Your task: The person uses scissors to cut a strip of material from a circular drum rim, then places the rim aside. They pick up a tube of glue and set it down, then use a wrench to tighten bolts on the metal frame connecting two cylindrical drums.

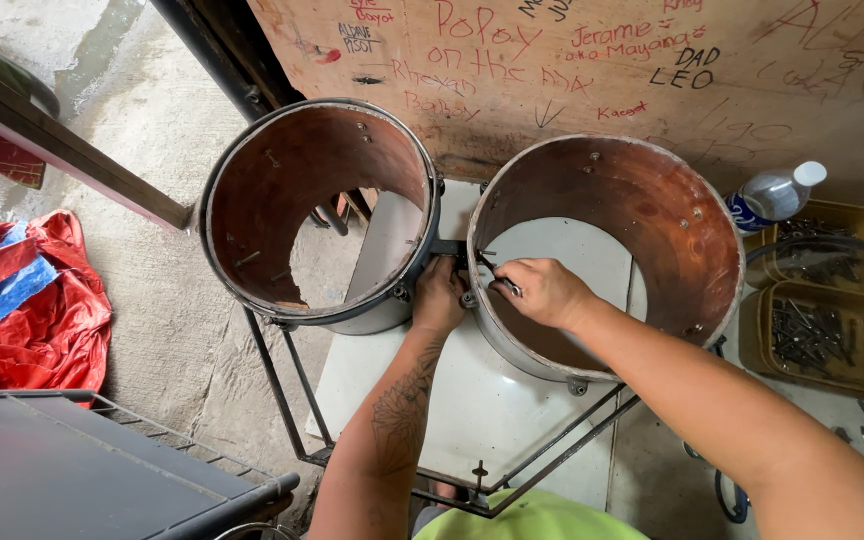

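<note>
From the head camera, the left hand [439, 297] grips the black metal bracket [446, 247] joining two headless round wood-lined drum shells [652, 190], while the right hand [542, 290] inside the right rim pinches a small metal tool [505, 283], its tip hidden.

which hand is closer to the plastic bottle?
Right. The right hand is inside the right drum shell, whose far rim is beside the plastic bottle; the left hand sits between the shells, farther off.
</note>
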